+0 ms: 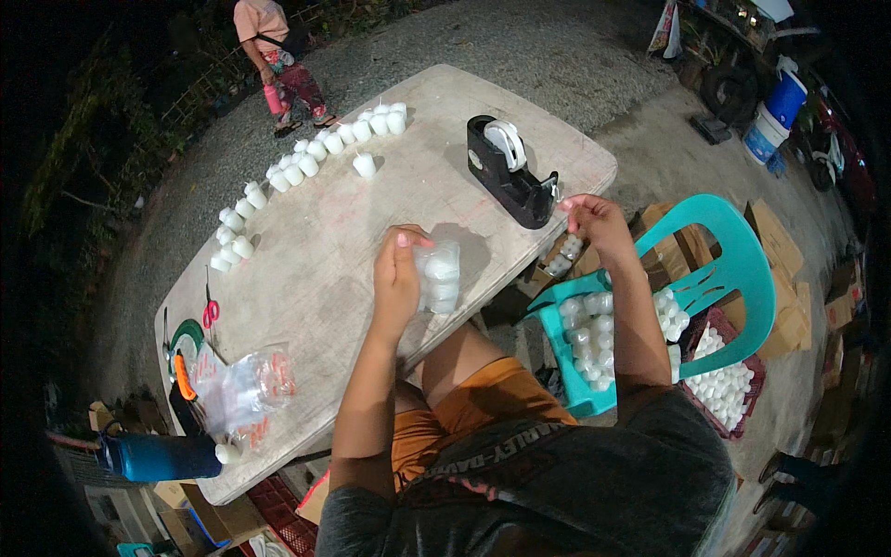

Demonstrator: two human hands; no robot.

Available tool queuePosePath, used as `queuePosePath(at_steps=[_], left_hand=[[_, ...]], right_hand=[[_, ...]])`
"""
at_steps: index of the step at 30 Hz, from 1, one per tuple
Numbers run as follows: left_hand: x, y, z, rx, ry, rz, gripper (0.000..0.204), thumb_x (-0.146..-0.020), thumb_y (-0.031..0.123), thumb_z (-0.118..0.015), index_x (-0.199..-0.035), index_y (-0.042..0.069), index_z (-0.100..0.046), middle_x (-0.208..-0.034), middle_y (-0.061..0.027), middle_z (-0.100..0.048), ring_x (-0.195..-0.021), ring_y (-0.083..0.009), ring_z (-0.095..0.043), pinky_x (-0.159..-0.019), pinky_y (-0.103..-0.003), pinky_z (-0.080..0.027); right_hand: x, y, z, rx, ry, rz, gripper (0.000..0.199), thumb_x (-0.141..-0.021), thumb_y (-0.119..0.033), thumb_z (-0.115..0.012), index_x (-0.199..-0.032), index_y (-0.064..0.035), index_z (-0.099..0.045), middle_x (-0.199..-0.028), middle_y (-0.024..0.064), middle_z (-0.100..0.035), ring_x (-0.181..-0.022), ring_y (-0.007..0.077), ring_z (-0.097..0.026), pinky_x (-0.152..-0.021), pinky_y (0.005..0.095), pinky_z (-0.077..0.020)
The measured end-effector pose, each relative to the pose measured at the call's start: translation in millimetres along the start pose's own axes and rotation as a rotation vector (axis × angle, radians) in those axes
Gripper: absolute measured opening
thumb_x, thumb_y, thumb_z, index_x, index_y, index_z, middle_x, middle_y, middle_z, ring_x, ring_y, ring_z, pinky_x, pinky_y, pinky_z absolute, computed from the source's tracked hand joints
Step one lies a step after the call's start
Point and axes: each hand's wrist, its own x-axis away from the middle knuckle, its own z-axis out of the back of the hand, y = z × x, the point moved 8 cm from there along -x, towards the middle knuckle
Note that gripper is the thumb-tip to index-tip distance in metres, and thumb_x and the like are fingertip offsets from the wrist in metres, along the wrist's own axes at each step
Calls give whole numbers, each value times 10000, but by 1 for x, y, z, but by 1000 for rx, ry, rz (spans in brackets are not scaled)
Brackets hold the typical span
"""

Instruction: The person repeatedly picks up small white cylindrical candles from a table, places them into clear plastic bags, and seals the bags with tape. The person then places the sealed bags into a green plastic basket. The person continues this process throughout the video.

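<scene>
My left hand point(401, 278) is closed around a clear plastic pack of white candles point(440, 277), held at the table's near edge. My right hand point(599, 221) reaches to the cutting end of a black tape dispenser point(510, 176). Its thumb and forefinger are pinched on the loose end of the tape, which is small and hard to see. A white tape roll point(505, 144) sits in the dispenser. Loose white votive candles point(308, 165) stand in a curved row along the far side of the table, with a single candle point(365, 164) apart from them.
On the table point(306, 306) at left lie pink-handled scissors point(212, 313), an orange cutter point(184, 375), plastic bags point(243, 395) and a blue bottle point(162, 457). A teal chair point(750, 251) holds packed candles at right, beside a crate of candles point(719, 381). A person point(278, 65) stands beyond the table.
</scene>
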Motion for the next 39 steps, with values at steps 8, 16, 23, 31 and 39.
queuePosePath(at_steps=[8,16,23,31,39], left_hand=[[2,15,-4,-15,-65,-92,408,-1004,271,-285,-866,-9,-547,-899,-149,-552,-852,-250,-540,-797,-325,-424],[24,81,-11,-615,-100,-489,659,-624,587,-638,-980,37,-562,-1001,-142,-523,-860,-319,-526,-733,-389,-450],[36,69,9,-748,-32,-454,683,-572,554,-675,-1018,51,-554,-1038,-151,-532,-912,-325,-524,-748,-393,-456],[48,60,4,-847,-11,-437,554,-586,302,-754,-1027,49,-534,-1044,-134,-529,-900,-316,-525,-754,-399,-431],[56,60,-1,-873,52,-464,578,-552,301,-784,-1004,45,-531,-1020,-132,-529,-879,-311,-519,-737,-396,-427]], right_hand=[[33,-86,-22,126,10,310,123,-834,-158,-642,-844,-46,-592,-759,53,-608,-695,167,-589,-705,282,-446],[83,-154,-130,18,-612,538,371,-738,-68,-712,-1007,-34,-459,-933,77,-527,-848,167,-571,-779,292,-448],[106,-167,-151,367,-617,715,368,-727,-48,-658,-1020,-22,-437,-941,121,-508,-899,257,-555,-851,351,-428],[113,-149,-169,803,-578,604,362,-807,-169,-548,-1066,17,-376,-1045,178,-478,-1003,363,-532,-1048,542,-236],[86,-128,-179,467,-730,343,308,-783,-62,-586,-993,-7,-368,-939,141,-486,-913,253,-565,-918,426,-405]])
